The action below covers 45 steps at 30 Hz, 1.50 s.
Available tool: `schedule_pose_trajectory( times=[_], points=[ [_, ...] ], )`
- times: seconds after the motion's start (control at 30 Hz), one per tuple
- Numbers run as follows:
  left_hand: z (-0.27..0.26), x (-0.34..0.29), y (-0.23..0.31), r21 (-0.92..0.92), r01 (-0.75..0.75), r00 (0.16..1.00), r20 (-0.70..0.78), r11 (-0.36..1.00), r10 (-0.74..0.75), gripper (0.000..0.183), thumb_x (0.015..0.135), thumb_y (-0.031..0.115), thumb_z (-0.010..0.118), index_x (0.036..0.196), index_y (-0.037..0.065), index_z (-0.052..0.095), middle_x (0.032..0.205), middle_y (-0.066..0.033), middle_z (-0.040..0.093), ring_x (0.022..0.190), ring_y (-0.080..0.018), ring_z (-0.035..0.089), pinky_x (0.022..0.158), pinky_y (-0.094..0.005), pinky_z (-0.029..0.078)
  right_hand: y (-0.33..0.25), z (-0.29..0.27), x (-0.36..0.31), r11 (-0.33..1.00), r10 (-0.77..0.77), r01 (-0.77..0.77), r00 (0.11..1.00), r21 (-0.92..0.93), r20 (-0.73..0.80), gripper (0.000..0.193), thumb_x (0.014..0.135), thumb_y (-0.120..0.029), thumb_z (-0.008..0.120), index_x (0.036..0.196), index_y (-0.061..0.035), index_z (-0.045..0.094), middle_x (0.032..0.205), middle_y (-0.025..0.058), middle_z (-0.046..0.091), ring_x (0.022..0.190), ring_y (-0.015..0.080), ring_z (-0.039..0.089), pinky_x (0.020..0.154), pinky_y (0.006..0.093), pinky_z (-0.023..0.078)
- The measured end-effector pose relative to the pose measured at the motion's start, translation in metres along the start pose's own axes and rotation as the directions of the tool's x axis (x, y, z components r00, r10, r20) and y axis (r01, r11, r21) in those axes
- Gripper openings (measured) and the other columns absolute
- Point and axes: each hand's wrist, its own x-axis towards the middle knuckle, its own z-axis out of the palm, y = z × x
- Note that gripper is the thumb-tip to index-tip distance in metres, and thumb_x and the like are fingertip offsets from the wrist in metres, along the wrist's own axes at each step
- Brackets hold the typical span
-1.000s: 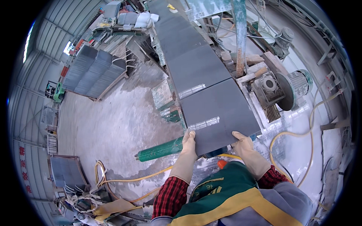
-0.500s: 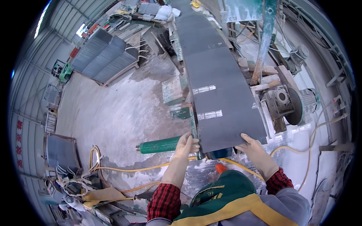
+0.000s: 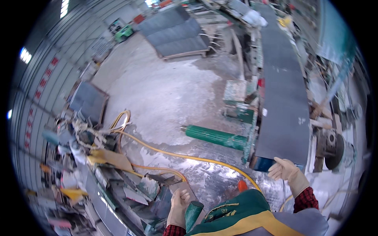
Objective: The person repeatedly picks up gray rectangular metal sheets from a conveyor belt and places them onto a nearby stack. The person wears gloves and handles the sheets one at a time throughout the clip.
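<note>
My left hand [image 3: 179, 203], in a pale glove, is low near my body with its fingers curled. Whether anything sits in them is hidden. Beside it stands a dark green cylinder [image 3: 193, 215], and a brownish board [image 3: 188, 190] lies behind it. My right hand [image 3: 286, 171], gloved too, hovers at the near end of the conveyor, fingers loosely bent and apart from the thumb, with no held thing visible. A long dark grey slab-like surface [image 3: 283, 122] covers the conveyor. Under its near edge shows a blue part [image 3: 264, 163].
A green roller [image 3: 215, 137] juts left from the conveyor. A yellow hose [image 3: 185, 156] crosses the wet floor. Broken slabs [image 3: 147, 188] are heaped at lower left. Stacked grey slabs [image 3: 173, 31] stand far off, another stack [image 3: 88, 101] at left. A motor [image 3: 330, 143] sits right of the conveyor.
The view has turned left. My left hand has left the conveyor's near left corner and dropped toward the lower left. My right hand has come off the dark surface's near edge.
</note>
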Motion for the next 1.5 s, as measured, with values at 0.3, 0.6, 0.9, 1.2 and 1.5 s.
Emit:
schedule_pose_trajectory(
  times=[0.3, 0.6, 0.9, 1.2, 1.5],
  points=[
    [-0.209, -0.009, -0.017, -0.427, -0.403, 0.913, -0.249, 0.809, 0.323, 0.038, 0.097, 0.020, 0.056, 0.132, 0.014, 0.042, 0.110, -0.0150, 0.063, 0.079, -0.0248, 0.063, 0.068, -0.0375, 0.054, 0.058, 0.222, 0.189, 0.963, -0.120, 0.063, 0.971, 0.262, 0.206, 0.044, 0.099, -0.038, 0.052, 0.117, 0.0012, 0.059, 0.112, 0.0177, 0.068, 0.094, 0.0272, 0.069, 0.079, 0.0383, 0.058],
    [-0.443, -0.083, -0.030, 0.546, -0.630, 0.051, -0.680, 0.552, 0.731, 0.053, 0.099, 0.019, 0.052, 0.144, -0.004, 0.036, 0.135, -0.0214, 0.051, 0.122, -0.0273, 0.052, 0.104, -0.0340, 0.041, 0.186, 0.305, 0.200, 0.998, -0.029, 0.024, 0.996, 0.057, 0.086, 0.041, 0.099, -0.032, 0.051, 0.118, 0.0045, 0.054, 0.112, 0.0225, 0.066, 0.100, 0.0332, 0.067, 0.085, 0.0426, 0.058],
    [-0.495, -0.115, -0.025, 0.848, 0.050, 0.151, -0.529, 0.528, 0.835, 0.058, 0.097, 0.027, 0.049, 0.144, -0.004, 0.034, 0.147, -0.0288, 0.035, 0.138, -0.0419, 0.032, 0.117, -0.0469, 0.022, 0.212, 0.320, 0.198, 0.994, -0.058, 0.057, 0.998, -0.097, -0.007, 0.039, 0.099, -0.031, 0.049, 0.118, 0.0033, 0.054, 0.108, 0.0215, 0.067, 0.092, 0.0315, 0.069, 0.079, 0.0406, 0.059],
    [-0.483, -0.103, -0.016, 0.898, 0.194, 0.183, -0.428, 0.395, 0.885, 0.052, 0.093, 0.024, 0.051, 0.136, -0.004, 0.044, 0.138, -0.0320, 0.044, 0.124, -0.0486, 0.042, 0.107, -0.0518, 0.031, 0.196, 0.310, 0.198, 0.980, -0.086, 0.075, 0.995, -0.185, -0.051, 0.041, 0.100, -0.031, 0.048, 0.119, 0.0050, 0.051, 0.111, 0.0225, 0.065, 0.093, 0.0345, 0.068, 0.080, 0.0445, 0.059],
    [-0.469, -0.117, -0.013, 0.917, 0.174, 0.181, -0.388, 0.359, 0.904, 0.048, 0.092, 0.019, 0.054, 0.132, -0.005, 0.046, 0.133, -0.0309, 0.048, 0.118, -0.0471, 0.045, 0.101, -0.0513, 0.035, 0.197, 0.294, 0.247, 0.997, -0.007, 0.016, 0.994, -0.076, 0.111, 0.039, 0.099, -0.032, 0.050, 0.119, 0.0022, 0.051, 0.111, 0.0225, 0.064, 0.097, 0.0355, 0.067, 0.083, 0.0465, 0.057]
  ],
)
